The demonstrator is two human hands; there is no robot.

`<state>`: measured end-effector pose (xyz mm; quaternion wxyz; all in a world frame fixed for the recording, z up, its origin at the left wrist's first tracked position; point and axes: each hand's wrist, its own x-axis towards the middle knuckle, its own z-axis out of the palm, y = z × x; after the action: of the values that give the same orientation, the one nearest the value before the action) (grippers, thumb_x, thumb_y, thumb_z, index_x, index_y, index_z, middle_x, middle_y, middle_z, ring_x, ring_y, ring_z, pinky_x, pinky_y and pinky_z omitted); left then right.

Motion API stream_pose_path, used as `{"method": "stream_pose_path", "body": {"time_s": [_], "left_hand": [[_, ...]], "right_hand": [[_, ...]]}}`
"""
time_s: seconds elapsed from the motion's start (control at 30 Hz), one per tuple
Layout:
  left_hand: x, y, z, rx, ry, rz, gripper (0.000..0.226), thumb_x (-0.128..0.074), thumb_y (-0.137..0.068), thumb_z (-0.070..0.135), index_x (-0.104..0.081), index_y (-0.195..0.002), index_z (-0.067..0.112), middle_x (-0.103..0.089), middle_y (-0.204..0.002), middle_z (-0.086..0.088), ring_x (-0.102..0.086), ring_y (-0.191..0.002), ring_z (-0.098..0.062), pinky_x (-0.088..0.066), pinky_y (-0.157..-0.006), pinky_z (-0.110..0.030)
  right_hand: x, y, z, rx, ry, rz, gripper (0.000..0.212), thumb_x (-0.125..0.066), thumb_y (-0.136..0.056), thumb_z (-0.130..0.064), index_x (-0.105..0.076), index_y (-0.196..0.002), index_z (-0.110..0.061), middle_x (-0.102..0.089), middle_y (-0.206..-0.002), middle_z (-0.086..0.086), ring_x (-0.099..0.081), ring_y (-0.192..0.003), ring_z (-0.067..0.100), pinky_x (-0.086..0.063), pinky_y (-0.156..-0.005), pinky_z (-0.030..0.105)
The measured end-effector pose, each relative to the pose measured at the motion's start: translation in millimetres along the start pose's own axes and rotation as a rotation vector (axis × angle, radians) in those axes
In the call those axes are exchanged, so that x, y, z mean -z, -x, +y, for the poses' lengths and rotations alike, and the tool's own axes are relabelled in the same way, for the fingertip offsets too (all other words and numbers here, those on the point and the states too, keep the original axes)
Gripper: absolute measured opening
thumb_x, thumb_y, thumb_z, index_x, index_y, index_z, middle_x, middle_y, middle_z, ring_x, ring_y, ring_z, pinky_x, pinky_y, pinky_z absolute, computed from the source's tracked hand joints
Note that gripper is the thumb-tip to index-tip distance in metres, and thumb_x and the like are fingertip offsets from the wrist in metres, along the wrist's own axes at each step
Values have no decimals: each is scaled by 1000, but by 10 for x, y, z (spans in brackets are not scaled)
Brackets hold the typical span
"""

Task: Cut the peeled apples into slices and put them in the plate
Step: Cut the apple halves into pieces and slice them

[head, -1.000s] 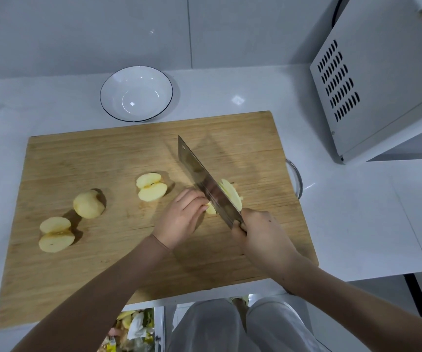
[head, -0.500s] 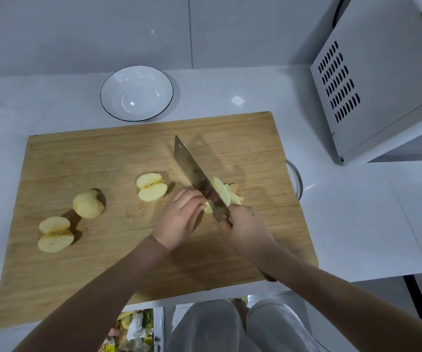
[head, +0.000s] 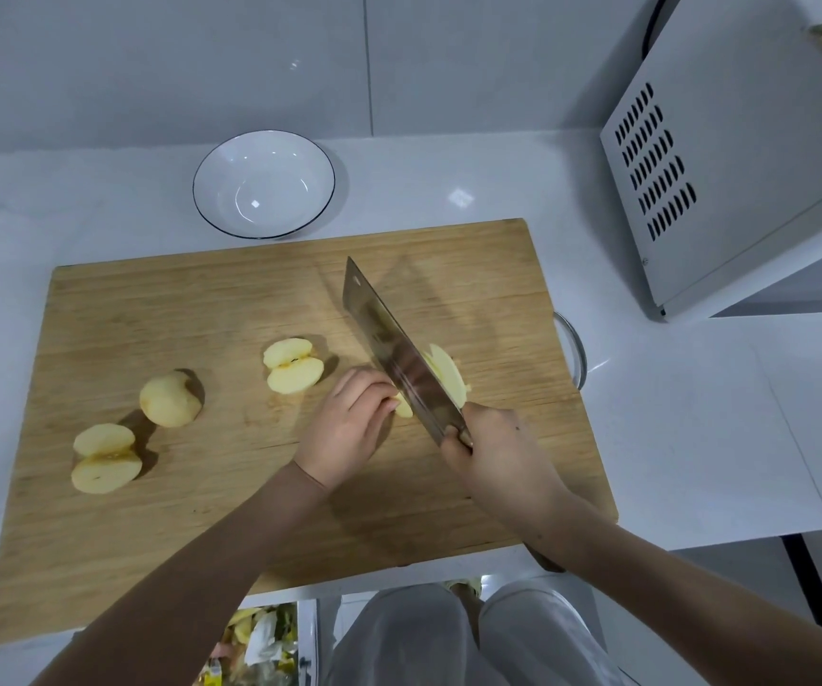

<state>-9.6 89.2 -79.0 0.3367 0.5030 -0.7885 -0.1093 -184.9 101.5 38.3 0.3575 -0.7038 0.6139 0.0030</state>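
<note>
Tabletop: white, set against a pale tiled wall, with a white vented appliance at the far right.
Cutting board: wooden, and it covers most of the tabletop before the person.
Left hand: fingers curled down onto the apple piece, pinning it to the board.
Right hand: fingers wrapped round the handle of the cleaver.
Key relation: the blade runs diagonally from far-left to near-right. The uncut remainder lies on its left, touching the left fingertips, and the cut slices lean on its right.
Judgement: little is left to slice, so the next cut will probably land close to those fingertips.
Waiting: a split apple just left of the left hand.
Plate: beyond the board's far edge, no slices in it; the left hand is nearer.
</note>
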Motion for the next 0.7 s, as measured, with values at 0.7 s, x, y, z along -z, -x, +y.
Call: {"method": "stream_pose_path", "body": {"time_s": [0.7], "left_hand": [[-13,23,-17,-12,-9,1,16,-55,-89,10,-67,-90,-1,-63,-92,-14,-52,-91,-21,-46,-83,-31]], "right_hand": [[-131,-165,-4,-44,-50,-21,36,-43,-95,-19,-29,-62,-21,-38,-62,-3,-38,-54,9,-28,-47,19]]}}
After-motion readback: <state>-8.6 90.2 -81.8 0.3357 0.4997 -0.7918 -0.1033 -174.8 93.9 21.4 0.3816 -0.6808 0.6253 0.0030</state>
